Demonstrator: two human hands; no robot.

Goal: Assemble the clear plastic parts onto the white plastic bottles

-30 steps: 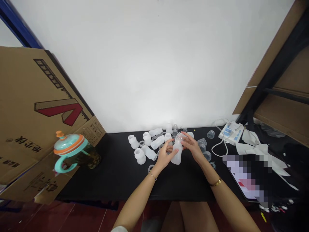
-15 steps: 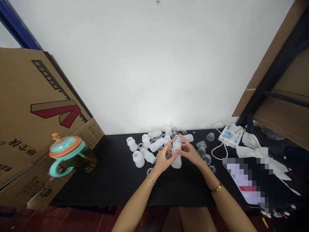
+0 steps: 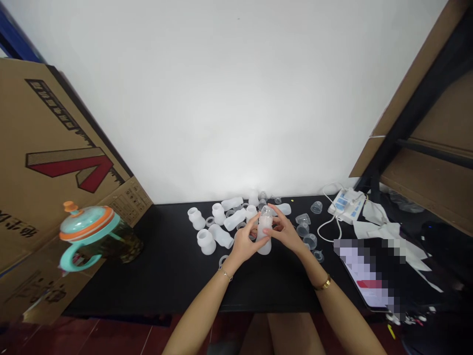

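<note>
An upright white baby bottle [image 3: 264, 246] with a clear cap [image 3: 266, 212] on top stands at the front middle of the black table. My left hand [image 3: 247, 241] grips it from the left, and my right hand [image 3: 287, 232] from the right, thumbs meeting at the front. Just left and behind lie several white bottle bodies [image 3: 206, 241], some standing, others on their sides. Clear rings [image 3: 223, 261] lie among them. To the right of my right hand are several clear caps [image 3: 303, 219] and a small clear part with a tip [image 3: 318, 255].
On the left, a teal-lidded jug [image 3: 99, 236] stands before a large cardboard box [image 3: 55, 138]. To the right are a white power strip [image 3: 347, 206] with cables, crumpled white paper [image 3: 380, 231] and a phone [image 3: 364, 278]. A white wall rises behind the table [image 3: 166, 276].
The whole view has shifted slightly, so things sit a little further left. Both hands keep their hold on the bottle, with little visible change in grip.
</note>
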